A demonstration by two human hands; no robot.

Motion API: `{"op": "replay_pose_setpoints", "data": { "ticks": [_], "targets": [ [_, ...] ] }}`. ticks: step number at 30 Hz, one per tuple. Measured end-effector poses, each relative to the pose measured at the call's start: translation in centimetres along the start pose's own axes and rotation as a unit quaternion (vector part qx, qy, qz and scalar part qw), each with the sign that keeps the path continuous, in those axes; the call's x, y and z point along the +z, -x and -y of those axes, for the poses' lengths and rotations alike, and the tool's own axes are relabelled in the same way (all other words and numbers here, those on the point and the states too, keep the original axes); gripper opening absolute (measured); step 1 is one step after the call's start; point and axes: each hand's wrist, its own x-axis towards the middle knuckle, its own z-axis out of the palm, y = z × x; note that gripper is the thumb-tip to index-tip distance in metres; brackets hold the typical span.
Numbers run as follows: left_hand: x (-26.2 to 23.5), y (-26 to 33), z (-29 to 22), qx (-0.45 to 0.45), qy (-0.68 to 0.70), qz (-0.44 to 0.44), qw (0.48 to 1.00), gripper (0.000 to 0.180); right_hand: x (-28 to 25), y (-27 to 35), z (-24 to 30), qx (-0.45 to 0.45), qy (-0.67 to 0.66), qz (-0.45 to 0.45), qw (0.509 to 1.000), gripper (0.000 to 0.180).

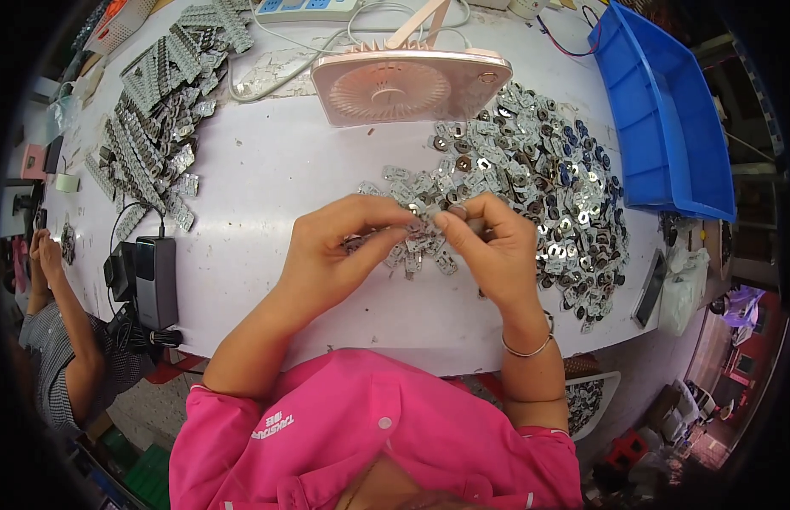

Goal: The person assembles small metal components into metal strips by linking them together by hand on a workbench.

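Stacks of finished strips [152, 110] piled at ten o'clock, big loose heap of metal parts [539, 187] left at two o'clock, left hand [331, 255] and right hand [497, 246] pinched together on one small metal piece [429, 223].

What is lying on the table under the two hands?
Under the left hand and right hand, small flat metal pieces lie on the white table. The palms cover any others.

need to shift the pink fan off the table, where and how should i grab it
Probably by the two long edges of its flat square body, one hand from the left, the other from the right. It lies face up with rounded corners; metal parts crowd its right side, and a white cable trails behind.
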Motion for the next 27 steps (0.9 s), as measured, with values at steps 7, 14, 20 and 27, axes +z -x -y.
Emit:
{"op": "replay_pose_setpoints", "data": {
  "ticks": [7, 14, 20, 27],
  "targets": [
    [-1.1, -0.4, -0.6, -0.178, 0.172, 0.047, 0.968, 0.019, -0.5, 0.2, 0.4, -0.057, 0.009, 0.066, 0.996, 0.014],
    [-2.5, -0.5, -0.6, -0.24, 0.241, 0.13, 0.931, 0.015, -0.3, 0.6, 0.6, 0.066, -0.066, 0.2, 0.975, 0.018],
    [-1.8, -0.1, -0.8, -0.19, 0.286, 0.106, 0.933, 0.015, 0.5, 1.0, 0.2, 0.075, -0.25, 0.206, 0.943, 0.018],
    [-0.2, -0.2, -0.5, 0.107, -0.019, -0.007, 0.994, 0.02, 1.8, 1.2, -0.3, -0.032, -0.088, 0.047, 0.994, 0.019]
  ]
}}
